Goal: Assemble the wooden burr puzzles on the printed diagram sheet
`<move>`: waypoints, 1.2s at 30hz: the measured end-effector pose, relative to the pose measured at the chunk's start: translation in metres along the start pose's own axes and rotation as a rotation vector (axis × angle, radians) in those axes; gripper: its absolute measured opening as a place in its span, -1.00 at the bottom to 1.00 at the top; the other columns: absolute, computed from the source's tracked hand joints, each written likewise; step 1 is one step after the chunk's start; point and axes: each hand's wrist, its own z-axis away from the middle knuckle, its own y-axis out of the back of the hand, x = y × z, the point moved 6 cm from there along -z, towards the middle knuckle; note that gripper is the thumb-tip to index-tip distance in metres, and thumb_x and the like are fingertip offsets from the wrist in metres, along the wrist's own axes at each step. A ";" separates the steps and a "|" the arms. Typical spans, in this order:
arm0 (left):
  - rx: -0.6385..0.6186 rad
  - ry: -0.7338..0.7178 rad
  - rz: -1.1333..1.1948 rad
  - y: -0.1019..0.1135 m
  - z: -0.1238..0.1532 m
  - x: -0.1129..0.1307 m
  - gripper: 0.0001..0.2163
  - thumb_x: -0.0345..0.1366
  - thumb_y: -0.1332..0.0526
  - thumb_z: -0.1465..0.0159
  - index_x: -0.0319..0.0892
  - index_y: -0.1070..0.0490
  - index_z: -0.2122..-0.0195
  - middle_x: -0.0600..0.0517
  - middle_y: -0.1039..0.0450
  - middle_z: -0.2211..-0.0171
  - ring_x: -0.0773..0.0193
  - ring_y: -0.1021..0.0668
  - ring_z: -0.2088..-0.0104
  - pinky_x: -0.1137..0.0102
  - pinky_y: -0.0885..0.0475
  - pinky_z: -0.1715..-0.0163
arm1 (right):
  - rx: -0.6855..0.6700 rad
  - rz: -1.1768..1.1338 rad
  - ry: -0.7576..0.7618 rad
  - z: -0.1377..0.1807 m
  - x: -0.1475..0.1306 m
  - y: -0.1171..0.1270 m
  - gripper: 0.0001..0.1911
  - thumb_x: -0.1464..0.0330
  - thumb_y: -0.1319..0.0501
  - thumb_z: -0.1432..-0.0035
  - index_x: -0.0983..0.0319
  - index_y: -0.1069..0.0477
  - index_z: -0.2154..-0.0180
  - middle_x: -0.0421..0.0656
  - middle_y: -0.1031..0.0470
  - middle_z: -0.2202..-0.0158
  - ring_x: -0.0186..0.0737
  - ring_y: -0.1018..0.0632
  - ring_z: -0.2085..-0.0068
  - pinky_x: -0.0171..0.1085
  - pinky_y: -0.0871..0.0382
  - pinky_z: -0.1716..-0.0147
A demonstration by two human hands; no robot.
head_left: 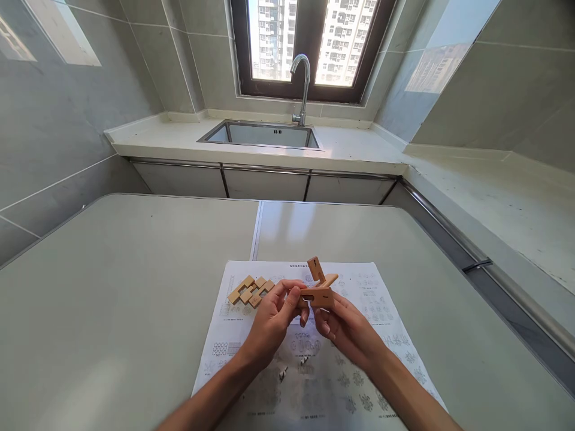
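Both hands hold a small assembly of notched wooden puzzle pieces above a printed instruction sheet. My left hand pinches the left end of the assembly with thumb and fingers. My right hand cups it from below and the right, fingers curled round it. One piece sticks up at an angle from the top. Several more wooden pieces lie together on the sheet, just left of my left hand.
The sheet lies on a pale grey table with a seam down its middle. Beyond stands a counter with a steel sink and a tap under a window. Another counter runs along the right.
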 end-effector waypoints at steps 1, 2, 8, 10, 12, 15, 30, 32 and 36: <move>0.004 -0.009 -0.005 0.000 0.000 0.000 -0.65 0.02 -0.36 -0.36 -0.20 -0.50 0.13 0.05 -0.48 0.33 0.38 -0.44 0.47 0.38 -0.40 0.32 | 0.001 -0.006 -0.009 0.000 0.001 -0.001 -0.63 0.14 -0.39 -0.31 0.27 -0.59 0.00 -0.12 -0.51 0.32 -0.34 -0.42 0.44 -0.35 -0.19 0.49; 0.014 -0.020 -0.008 0.000 0.000 0.000 -0.66 0.01 -0.36 -0.36 -0.20 -0.50 0.13 0.05 -0.48 0.34 0.37 -0.45 0.47 0.37 -0.42 0.32 | -0.007 -0.013 -0.019 0.001 0.001 -0.002 -0.65 0.14 -0.40 -0.31 0.26 -0.60 0.04 -0.14 -0.50 0.34 -0.34 -0.41 0.45 -0.35 -0.18 0.49; 0.063 -0.052 -0.018 0.003 -0.001 0.003 -0.66 0.01 -0.37 -0.35 -0.20 -0.51 0.14 0.06 -0.47 0.41 0.33 -0.46 0.46 0.36 -0.43 0.32 | -0.111 -0.002 -0.073 0.004 0.003 -0.011 -0.64 0.11 -0.40 -0.27 0.27 -0.51 0.35 -0.19 -0.45 0.40 -0.45 -0.30 0.58 -0.33 -0.15 0.51; 0.055 -0.039 -0.022 0.003 0.000 0.003 -0.67 0.00 -0.36 -0.36 -0.20 -0.51 0.14 0.06 -0.47 0.43 0.33 -0.46 0.45 0.38 -0.41 0.34 | -0.128 0.000 -0.084 0.005 0.004 -0.011 -0.64 0.10 -0.39 -0.28 0.27 -0.49 0.35 -0.23 -0.40 0.45 -0.46 -0.27 0.60 -0.33 -0.14 0.53; 0.053 -0.033 -0.043 0.004 0.001 0.002 -0.69 -0.01 -0.35 -0.38 -0.19 -0.51 0.14 0.07 -0.46 0.44 0.33 -0.46 0.44 0.40 -0.39 0.35 | -0.151 -0.008 -0.088 0.005 0.005 -0.011 -0.64 0.10 -0.37 -0.30 0.26 -0.49 0.33 -0.26 -0.37 0.47 -0.47 -0.26 0.61 -0.34 -0.13 0.54; 0.066 -0.054 -0.108 0.005 0.002 0.004 -0.71 -0.02 -0.32 -0.41 -0.18 -0.50 0.13 0.08 -0.47 0.45 0.32 -0.47 0.43 0.40 -0.40 0.33 | -0.171 -0.015 -0.090 0.006 0.005 -0.012 -0.67 0.12 -0.35 -0.34 0.26 -0.52 0.28 -0.22 -0.43 0.41 -0.47 -0.30 0.60 -0.34 -0.16 0.52; 0.040 0.009 -0.089 0.001 0.002 0.000 -0.60 0.12 -0.33 -0.34 -0.16 -0.44 0.15 0.11 -0.43 0.48 0.33 -0.45 0.50 0.40 -0.42 0.40 | -0.267 0.006 -0.083 0.008 0.006 -0.016 -0.65 0.09 -0.34 -0.36 0.27 -0.53 0.23 -0.23 -0.46 0.45 -0.48 -0.34 0.64 -0.38 -0.22 0.57; 0.016 0.015 -0.157 0.000 0.002 -0.001 -0.57 0.17 -0.28 -0.36 -0.16 -0.43 0.22 0.15 -0.34 0.55 0.38 -0.35 0.58 0.44 -0.32 0.49 | -0.292 0.027 -0.086 0.009 0.006 -0.015 -0.61 0.05 -0.34 -0.34 0.25 -0.47 0.28 -0.24 -0.48 0.47 -0.50 -0.34 0.68 -0.41 -0.20 0.64; -0.033 0.055 -0.215 -0.003 0.003 -0.004 -0.54 0.18 -0.26 -0.36 -0.16 -0.37 0.38 0.19 -0.24 0.58 0.42 -0.22 0.60 0.46 -0.13 0.55 | -0.404 0.103 -0.177 0.013 0.013 -0.016 -0.55 -0.04 -0.28 -0.35 0.23 -0.41 0.20 -0.18 -0.59 0.44 -0.45 -0.39 0.76 -0.45 -0.16 0.78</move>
